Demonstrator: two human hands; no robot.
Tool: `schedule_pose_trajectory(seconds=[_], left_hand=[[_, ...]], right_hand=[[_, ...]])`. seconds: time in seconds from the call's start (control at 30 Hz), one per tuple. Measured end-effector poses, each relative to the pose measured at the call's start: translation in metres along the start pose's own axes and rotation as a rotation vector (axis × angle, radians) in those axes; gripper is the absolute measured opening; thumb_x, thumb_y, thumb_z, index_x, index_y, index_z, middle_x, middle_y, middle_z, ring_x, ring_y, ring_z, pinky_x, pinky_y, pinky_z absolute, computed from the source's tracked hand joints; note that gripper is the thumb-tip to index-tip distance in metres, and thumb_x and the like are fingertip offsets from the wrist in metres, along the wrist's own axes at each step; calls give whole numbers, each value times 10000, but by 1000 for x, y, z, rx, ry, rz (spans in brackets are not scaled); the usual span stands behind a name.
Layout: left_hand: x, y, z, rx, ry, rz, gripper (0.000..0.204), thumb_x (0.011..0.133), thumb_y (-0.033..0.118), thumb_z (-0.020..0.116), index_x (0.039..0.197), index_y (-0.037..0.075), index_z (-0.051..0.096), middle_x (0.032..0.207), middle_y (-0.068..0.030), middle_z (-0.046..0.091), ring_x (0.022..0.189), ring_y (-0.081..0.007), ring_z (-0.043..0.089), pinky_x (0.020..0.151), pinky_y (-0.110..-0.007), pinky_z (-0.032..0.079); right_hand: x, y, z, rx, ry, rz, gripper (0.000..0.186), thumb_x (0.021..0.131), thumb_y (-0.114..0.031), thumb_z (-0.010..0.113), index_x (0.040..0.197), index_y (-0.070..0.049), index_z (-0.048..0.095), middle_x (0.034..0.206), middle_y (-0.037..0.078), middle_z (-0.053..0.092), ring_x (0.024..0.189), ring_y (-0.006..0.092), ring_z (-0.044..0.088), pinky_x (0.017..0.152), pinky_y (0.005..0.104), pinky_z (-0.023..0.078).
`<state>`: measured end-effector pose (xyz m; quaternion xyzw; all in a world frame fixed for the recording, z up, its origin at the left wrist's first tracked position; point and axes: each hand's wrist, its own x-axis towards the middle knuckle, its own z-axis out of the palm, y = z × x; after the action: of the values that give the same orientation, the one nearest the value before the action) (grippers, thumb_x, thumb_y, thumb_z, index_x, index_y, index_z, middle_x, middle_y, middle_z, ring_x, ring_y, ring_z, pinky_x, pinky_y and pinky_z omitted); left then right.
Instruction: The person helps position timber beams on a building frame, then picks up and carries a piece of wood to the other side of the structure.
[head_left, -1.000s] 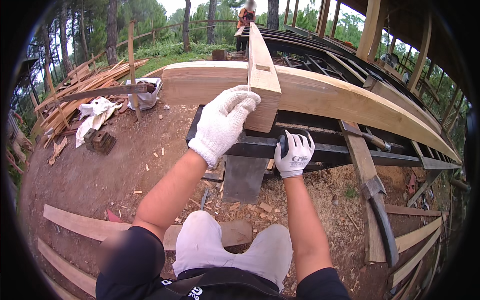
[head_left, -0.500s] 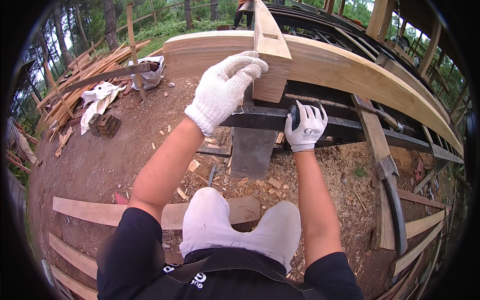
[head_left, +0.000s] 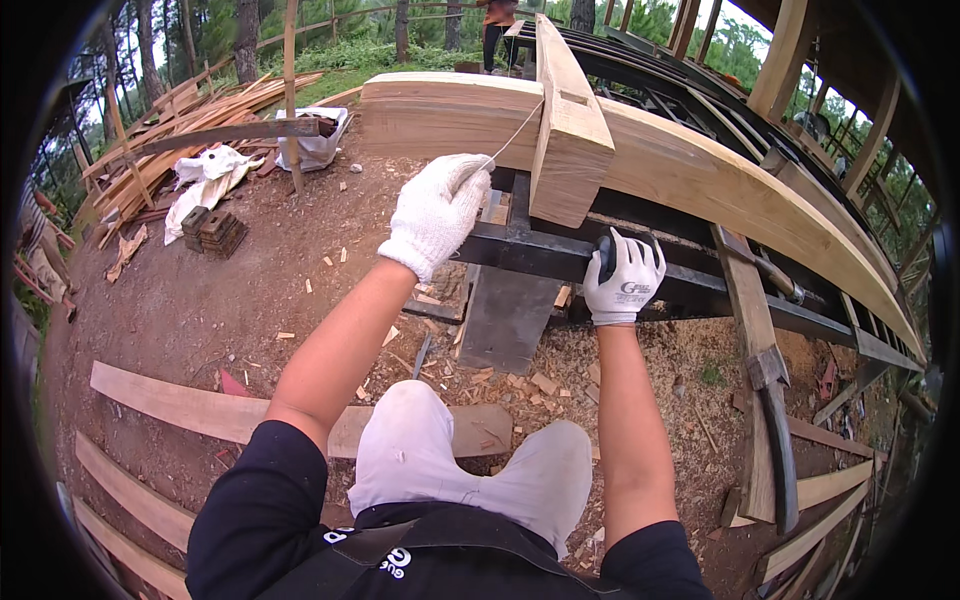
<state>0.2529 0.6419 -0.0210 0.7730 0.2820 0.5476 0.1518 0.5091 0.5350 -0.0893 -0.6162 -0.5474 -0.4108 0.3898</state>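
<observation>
Scrap first, far left: pile of pale offcut timber strips [head_left: 170,130] lies by the trees, with white crumpled sheeting [head_left: 205,180] and a small stack of dark blocks [head_left: 212,230] just beside it, well apart from your work. Curved pale wooden planks [head_left: 160,400] lie on the dirt ground [head_left: 300,290] under your left arm, likely staged there for later.

Your left hand [head_left: 438,212], in a white knit glove, is closed in a pinch on a thin taut string [head_left: 515,132]. The string runs up and right to the upright notched wooden block [head_left: 565,130]; whether it is tied there or only touches, I cannot tell. Held taut like that, it reads as a reference line against the block.

The block stands on the black steel frame rail [head_left: 540,255] and crosses the long curved pale timber beam [head_left: 720,190], which bows away to the right. A grey flat slab [head_left: 505,320] stands below the rail amid wood chips.

Your right hand [head_left: 622,280], in a white glove, has its grip wrapped tight round a dark handle-like part at the rail, probably to steady yourself or the frame. What the part is, I cannot tell.

Far right: dark long-handled tool [head_left: 775,440] rests on a plank, near but untouched. Another person stands at the top edge, beyond the block.
</observation>
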Motion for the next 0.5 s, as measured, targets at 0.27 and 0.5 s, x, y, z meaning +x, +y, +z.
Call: schedule_pose_trajectory(seconds=[0.27, 0.5], left_hand=[[4, 17, 10, 521, -379, -32, 343, 962, 398, 560, 1015, 106, 730, 1019, -177, 720, 930, -387, 676, 843, -487, 531], [21, 30, -39, -601, -263, -458, 237, 1015, 183, 592, 1059, -22, 703, 843, -48, 680, 742, -114, 634, 713, -242, 524]], right_hand=[[-3, 8, -5, -43, -32, 11, 440, 737, -293, 720, 1143, -123, 708, 995, 67, 689, 1033, 278, 619, 1113, 500, 358], [8, -14, -4, 75, -52, 54, 365, 769, -297, 705, 1079, -102, 705, 937, 71, 673, 978, 267, 627, 1075, 485, 383]])
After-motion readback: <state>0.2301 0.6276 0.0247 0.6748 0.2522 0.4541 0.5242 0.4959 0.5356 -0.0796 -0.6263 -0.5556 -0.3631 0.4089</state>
